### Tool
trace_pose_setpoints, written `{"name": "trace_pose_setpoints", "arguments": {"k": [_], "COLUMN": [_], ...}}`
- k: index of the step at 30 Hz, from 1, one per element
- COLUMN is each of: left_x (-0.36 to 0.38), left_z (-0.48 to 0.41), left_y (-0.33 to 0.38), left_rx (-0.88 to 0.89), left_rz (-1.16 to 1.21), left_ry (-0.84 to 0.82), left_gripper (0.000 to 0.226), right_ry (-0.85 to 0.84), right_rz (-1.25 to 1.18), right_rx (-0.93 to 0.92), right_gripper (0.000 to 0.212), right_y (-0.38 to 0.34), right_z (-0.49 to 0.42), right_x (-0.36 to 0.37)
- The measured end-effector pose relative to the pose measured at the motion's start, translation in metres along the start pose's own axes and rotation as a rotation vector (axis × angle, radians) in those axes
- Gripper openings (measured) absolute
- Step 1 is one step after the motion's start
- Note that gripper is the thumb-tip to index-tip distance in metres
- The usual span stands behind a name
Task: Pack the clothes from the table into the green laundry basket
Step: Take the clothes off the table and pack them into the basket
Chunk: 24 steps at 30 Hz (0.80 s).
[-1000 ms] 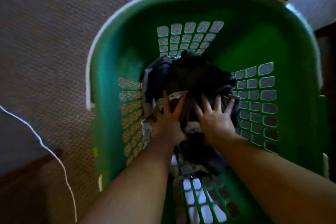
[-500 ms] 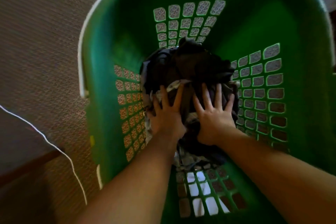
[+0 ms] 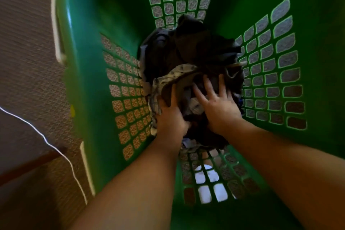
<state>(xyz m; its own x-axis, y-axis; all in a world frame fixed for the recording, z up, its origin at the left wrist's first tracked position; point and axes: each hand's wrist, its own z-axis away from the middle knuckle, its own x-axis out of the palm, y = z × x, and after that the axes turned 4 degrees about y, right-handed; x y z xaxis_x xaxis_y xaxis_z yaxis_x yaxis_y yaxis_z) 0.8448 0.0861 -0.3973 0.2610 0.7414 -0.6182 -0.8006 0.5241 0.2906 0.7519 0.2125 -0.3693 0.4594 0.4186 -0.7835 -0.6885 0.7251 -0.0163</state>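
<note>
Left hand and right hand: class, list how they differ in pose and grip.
The left hand grips the patterned cloth, fingers buried in it; the right hand presses with fingers spread and visible. The left hand lies nearer the left wall of the basket, the right hand nearer its right wall. Both rest on the clothes inside it.

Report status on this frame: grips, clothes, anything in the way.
Right grip open, fingers spread, pressing clothes. Left grip dug into pile, fingers hidden. Clothes piled at bottom of green basket. Nothing blocking.
</note>
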Motion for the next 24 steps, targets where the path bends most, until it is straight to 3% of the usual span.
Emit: {"name": "trace_pose_setpoints", "arguments": {"k": [3,8,12,14,18,24], "left_x": [-0.017,-0.071,-0.124,-0.147,-0.199,-0.285], "left_z": [0.014,0.057,0.113,0.143,0.211,0.307], "left_y": [0.002,0.022,0.053,0.064,0.094,0.152], "left_rx": [0.058,0.123,0.245,0.334,0.492,0.838], "left_rz": [-0.004,-0.079,-0.144,-0.135,-0.069,-0.130], "left_ry": [-0.036,-0.021,0.028,0.057,0.065,0.033], "left_gripper": [0.143,0.113,0.094,0.088,0.083,0.073], "right_ry": [-0.014,-0.022,0.141,0.241,0.258,0.577], "right_rz": [-0.005,-0.086,-0.326,-0.470,-0.751,-0.683], "right_rx": [0.009,0.074,0.099,0.109,0.155,0.246], "right_gripper": [0.112,0.093,0.073,0.070,0.074,0.069], "right_y": [0.001,-0.002,-0.007,-0.010,-0.014,-0.015], "right_z": [0.015,0.068,0.133,0.165,0.228,0.335], "right_x": [-0.014,-0.055,-0.105,-0.131,-0.194,-0.290]}}
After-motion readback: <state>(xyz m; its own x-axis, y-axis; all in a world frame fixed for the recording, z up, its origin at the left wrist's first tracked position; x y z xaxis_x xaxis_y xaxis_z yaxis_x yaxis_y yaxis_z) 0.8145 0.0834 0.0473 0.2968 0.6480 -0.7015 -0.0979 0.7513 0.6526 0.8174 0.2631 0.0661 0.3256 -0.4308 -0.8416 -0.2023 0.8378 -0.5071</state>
